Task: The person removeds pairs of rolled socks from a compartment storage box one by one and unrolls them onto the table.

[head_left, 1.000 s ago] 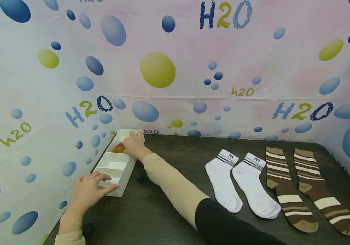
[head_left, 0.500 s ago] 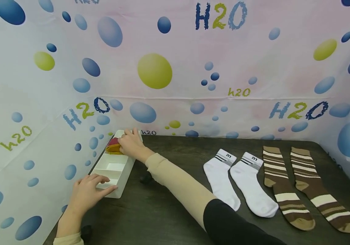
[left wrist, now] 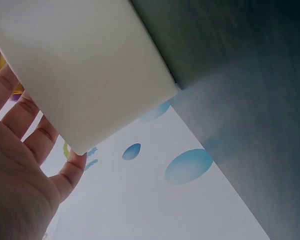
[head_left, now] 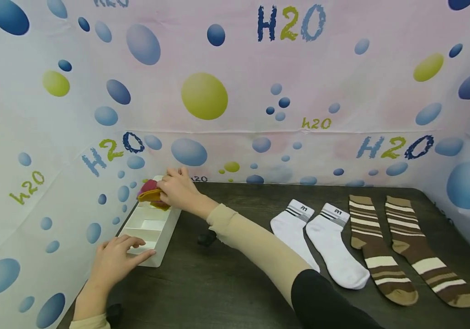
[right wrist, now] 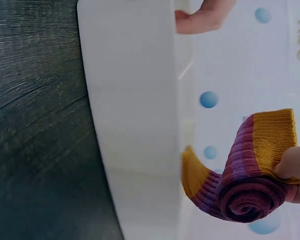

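Note:
My right hand [head_left: 180, 189] grips a rolled pair of socks [head_left: 149, 195], mustard and burgundy-purple, above the far part of a white divided box [head_left: 168, 235]. In the right wrist view the rolled socks [right wrist: 247, 182] show a spiral side, and thumb and fingers pinch the mustard cuff; a loose mustard toe hangs by the box rim. My left hand [head_left: 113, 258] holds the box's near end, thumb at the right corner and fingers over the left side. Box wall [left wrist: 85, 70] and left fingers [left wrist: 42, 142] meet along the edge in the left wrist view.
White ankle socks [head_left: 337, 249] lie flat as a pair on the dark table [head_left: 214, 292]. Farther right lie two brown striped socks [head_left: 382, 260]. A patterned backdrop [head_left: 243, 114] rises behind and to the left of the box. Near the right sleeve sits a small black object [head_left: 207, 238].
The right hand has lifted the rolled socks up out of a far compartment, and they now show above the rim. The left hand keeps its place on the box. The view has shifted slightly.

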